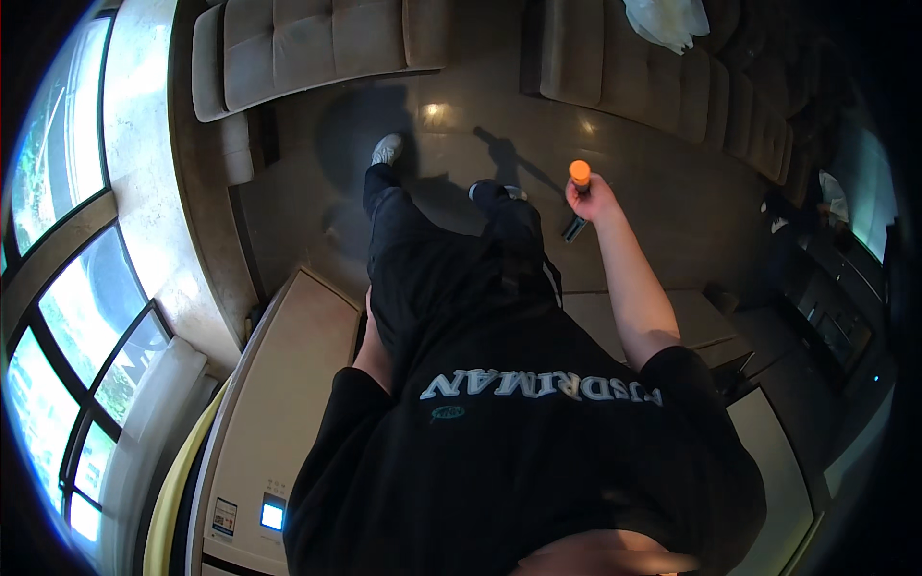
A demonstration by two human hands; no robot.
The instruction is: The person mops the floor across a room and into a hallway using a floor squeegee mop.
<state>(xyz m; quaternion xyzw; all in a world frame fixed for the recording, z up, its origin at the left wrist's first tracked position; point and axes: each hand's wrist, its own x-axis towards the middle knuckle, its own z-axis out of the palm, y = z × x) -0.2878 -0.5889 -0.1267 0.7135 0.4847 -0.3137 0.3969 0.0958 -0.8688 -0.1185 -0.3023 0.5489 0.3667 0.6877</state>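
Well, nearest is the person's black shirt (519, 470), with pale lettering across the chest and a small green mark below it. Close on the left stands a tall beige appliance (279, 403), with a lit bluish screen (273, 516) and a small label near its lower end; a yellow strip (182, 480) runs along its outer edge.

The left hand (371, 312) hangs by the left hip, between the black trousers (432, 269) and the appliance. Its fingers are hidden, so whether they are spread, curled or holding something cannot be told.

Farther out, the right arm reaches forward, and the right hand (599, 200) has its fingers wrapped around a slim stick-like object (579, 174). Its bright orange end points up, while a dark lower part shows beneath the fist; the object is held above the floor (672, 211), toward the right of the feet. One light-coloured shoe (388, 150) is set well ahead of the other (517, 192), and shadows fall on the floor around them.

At the floor's far edge sit a tufted sofa (317, 43) on the left and another sofa (629, 72) on the right, with a white plastic bag (669, 21) on the latter. Large bright windows (91, 307) line the far left side.
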